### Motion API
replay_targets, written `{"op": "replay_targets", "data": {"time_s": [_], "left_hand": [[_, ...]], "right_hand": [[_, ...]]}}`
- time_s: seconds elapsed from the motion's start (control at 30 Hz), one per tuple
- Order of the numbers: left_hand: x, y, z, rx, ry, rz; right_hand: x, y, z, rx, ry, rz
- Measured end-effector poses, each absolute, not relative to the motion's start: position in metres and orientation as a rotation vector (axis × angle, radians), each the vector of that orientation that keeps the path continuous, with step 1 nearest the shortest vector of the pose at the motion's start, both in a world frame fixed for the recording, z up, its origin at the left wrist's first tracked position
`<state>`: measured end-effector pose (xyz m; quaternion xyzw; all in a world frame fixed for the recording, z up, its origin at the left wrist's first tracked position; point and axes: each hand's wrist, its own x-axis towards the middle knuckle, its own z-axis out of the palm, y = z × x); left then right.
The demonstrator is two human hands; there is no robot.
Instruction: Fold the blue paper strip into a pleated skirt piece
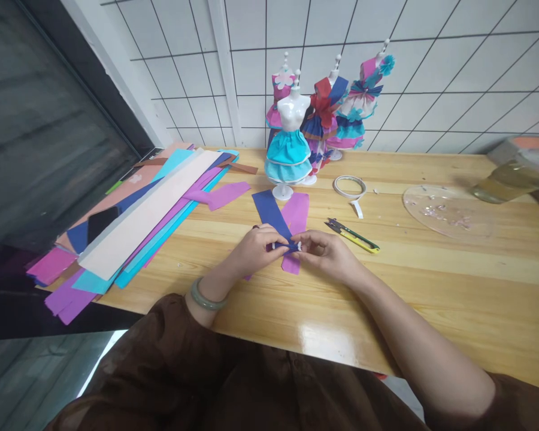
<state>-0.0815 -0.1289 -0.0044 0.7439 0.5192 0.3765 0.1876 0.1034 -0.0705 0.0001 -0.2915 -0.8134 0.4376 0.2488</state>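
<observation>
Between the fingertips of both hands is a small piece of gathered dark blue crepe paper [291,246] with white at its edges. My left hand [263,248] pinches its left end and my right hand [322,254] pinches its right end. Beneath the fingers lie a dark blue paper strip [269,211] and a purple paper strip [297,209], crossing on the table. A pair of thread snips [352,234] with yellow and dark handles rests to the right of my right hand. The fingers cover part of the gathered piece.
A white mini mannequin [291,137] in a turquoise skirt stands ahead, with dressed mannequins [326,114] behind it. Paper strips [148,209] are piled at left. A tape roll [349,187], a clear plate [444,209] with small bits and a cup [516,173] are at right.
</observation>
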Motion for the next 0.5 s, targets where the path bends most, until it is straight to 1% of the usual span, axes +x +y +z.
{"op": "replay_targets", "data": {"time_s": [0.23,0.5], "left_hand": [[-0.0804,-0.1289,-0.0053,2.073,1.454,1.066],[-0.0816,-0.1306,-0.0008,2.054,1.485,1.083]], "right_hand": [[0.1034,-0.0704,0.0025,-0.769,-2.308,1.106],[0.1052,-0.0661,0.0030,-0.738,-2.279,1.079]]}}
